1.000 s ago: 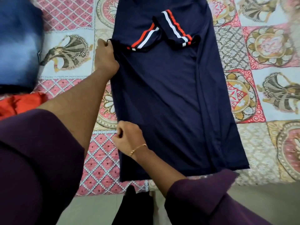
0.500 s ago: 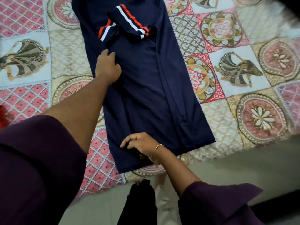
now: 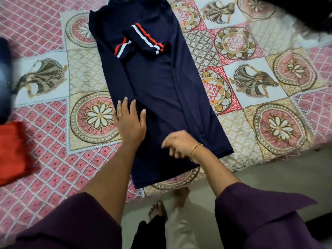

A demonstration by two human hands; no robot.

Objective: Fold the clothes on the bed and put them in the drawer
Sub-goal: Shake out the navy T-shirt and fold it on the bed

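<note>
A navy shirt [image 3: 158, 90] lies flat on the bed as a long narrow strip, both sides folded inward. Its sleeves, cuffed with red and white stripes [image 3: 142, 42], are crossed over the chest. My left hand [image 3: 130, 123] lies flat with spread fingers on the shirt's left edge, low down. My right hand [image 3: 179, 144] hovers over the lower part of the shirt, blurred, fingers loosely bent and holding nothing. The hem lies near the bed's front edge.
The bed carries a patchwork quilt [image 3: 269, 87] in pink, cream and gold. An orange-red garment [image 3: 12, 150] lies at the left edge, a dark blue thing [image 3: 4, 78] above it. Something black [image 3: 296, 11] sits top right. Floor and my feet [image 3: 167, 203] show below.
My left hand let go of the shirt's left edge and slid down toward the hem, now flat. My right hand released its pinch and moved right over the fabric. The view shifted.
</note>
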